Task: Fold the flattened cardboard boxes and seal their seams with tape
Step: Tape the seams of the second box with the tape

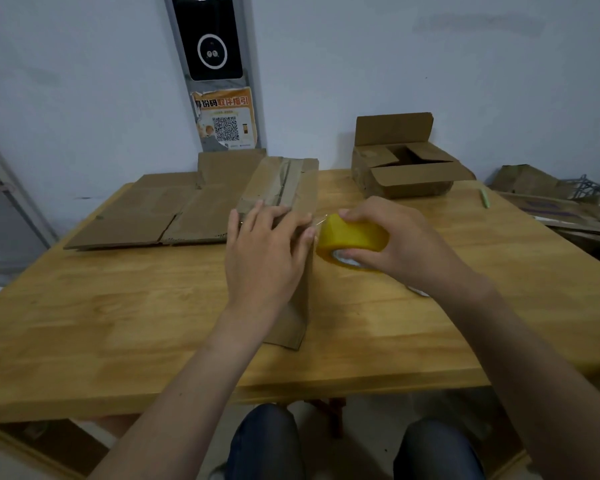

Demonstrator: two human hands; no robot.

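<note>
Mid-bench, standing on end: a brown corrugated box [284, 188], matte and creased, with a glossy taped seam running along its top away toward the far wall. Pressed flat on its near top edge: the left hand [267, 251], fingers straight and spread, thumb at the box's right corner, nothing gripped. Just right of it, the right hand [395, 244], curled round a thick yellow tape roll [352, 235], translucent and shiny, thumb under its core, fingers over the top; a short clear strip drawn from roll to the box's corner. Far left on the bench [118, 323] of pale jointed wood planks: flattened cardboard [160, 209], flaps ragged at the edges. Far right: a squat open box [406, 171], one flap upright, the others half folded in. Near the right edge, a thin green pen [484, 198]; beyond it, a heap of cardboard [551, 199] with purple print, too blurred to read. On the wall, a black glossy panel [207, 39] with a white ring, and below it a torn poster [226, 119] bearing a QR code and orange characters "取件指引".
</note>
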